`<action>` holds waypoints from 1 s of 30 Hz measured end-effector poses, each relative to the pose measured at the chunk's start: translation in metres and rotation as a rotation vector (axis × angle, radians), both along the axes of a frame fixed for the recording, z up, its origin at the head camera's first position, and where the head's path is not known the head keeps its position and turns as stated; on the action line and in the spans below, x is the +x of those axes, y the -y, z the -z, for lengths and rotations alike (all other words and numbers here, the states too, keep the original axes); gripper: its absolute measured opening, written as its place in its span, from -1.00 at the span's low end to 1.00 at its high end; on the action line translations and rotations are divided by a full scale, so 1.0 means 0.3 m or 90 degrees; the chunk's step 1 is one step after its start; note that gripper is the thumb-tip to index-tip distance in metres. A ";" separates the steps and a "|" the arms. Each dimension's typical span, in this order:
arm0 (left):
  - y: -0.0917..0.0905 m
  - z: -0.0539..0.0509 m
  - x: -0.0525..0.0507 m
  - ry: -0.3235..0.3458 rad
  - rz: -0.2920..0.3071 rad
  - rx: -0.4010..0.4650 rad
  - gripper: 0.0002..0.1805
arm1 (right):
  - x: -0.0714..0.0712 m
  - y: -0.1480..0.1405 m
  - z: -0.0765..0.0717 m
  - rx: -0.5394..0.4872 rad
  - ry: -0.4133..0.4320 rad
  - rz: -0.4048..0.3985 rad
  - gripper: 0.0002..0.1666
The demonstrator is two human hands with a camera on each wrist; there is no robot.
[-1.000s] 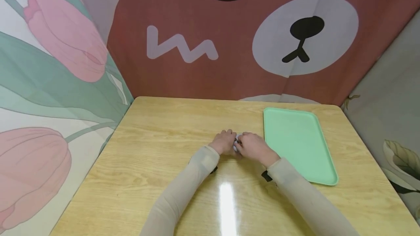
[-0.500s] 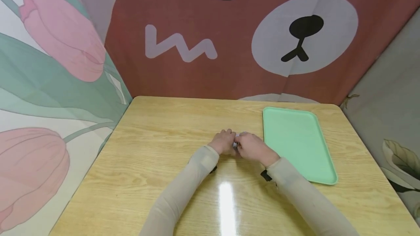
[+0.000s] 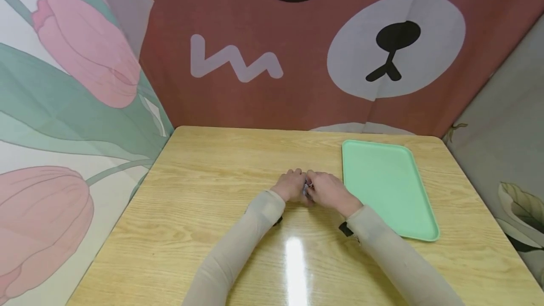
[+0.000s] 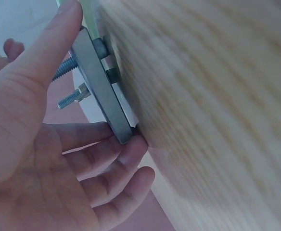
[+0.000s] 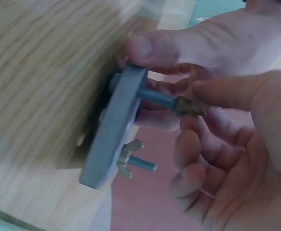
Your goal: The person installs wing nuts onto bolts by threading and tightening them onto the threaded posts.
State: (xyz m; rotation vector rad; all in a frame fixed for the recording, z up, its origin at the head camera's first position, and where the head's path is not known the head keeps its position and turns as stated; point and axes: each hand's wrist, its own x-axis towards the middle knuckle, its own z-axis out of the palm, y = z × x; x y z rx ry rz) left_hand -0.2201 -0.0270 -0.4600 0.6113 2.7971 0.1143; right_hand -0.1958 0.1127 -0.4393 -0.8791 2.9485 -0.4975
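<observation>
A grey metal plate (image 5: pixel 114 130) with two threaded bolts stands tilted just off or against the table; contact is unclear. My left hand (image 3: pixel 290 185) grips it, the thumb on one end and fingers at the other, as the left wrist view shows. With thumb and fingers, my right hand (image 3: pixel 329 190) pinches a brass-coloured wing nut (image 5: pixel 187 107) near the tip of one bolt (image 5: pixel 159 98). A second wing nut (image 5: pixel 124 160) sits low on the other bolt (image 5: pixel 144 163), close to the plate. In the head view the hands mostly hide the plate.
A green tray (image 3: pixel 384 188) lies on the wooden table (image 3: pixel 204 178) right of the hands. Behind the table hangs a red-brown cloth (image 3: pixel 255 103) with a bear print. Patterned cloths (image 3: pixel 76 131) flank both sides.
Both hands stay in the same place on the table. The right fingers have shifted slightly at the wing nut, and the visible bit of metal between the hands looks different.
</observation>
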 end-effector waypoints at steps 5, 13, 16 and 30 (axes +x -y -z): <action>0.000 -0.003 0.006 -0.001 -0.006 0.000 -0.22 | 0.008 -0.002 -0.004 0.010 0.013 -0.033 -0.87; -0.007 0.003 0.016 -0.014 0.008 -0.007 -0.17 | 0.014 -0.011 0.000 0.024 -0.028 -0.041 -0.82; -0.008 0.008 0.015 -0.020 0.009 -0.005 -0.17 | 0.012 -0.013 0.000 0.030 -0.036 -0.022 -0.74; -0.017 -0.002 0.011 0.000 -0.018 -0.007 -0.17 | 0.018 -0.020 -0.008 0.023 -0.024 0.000 -0.72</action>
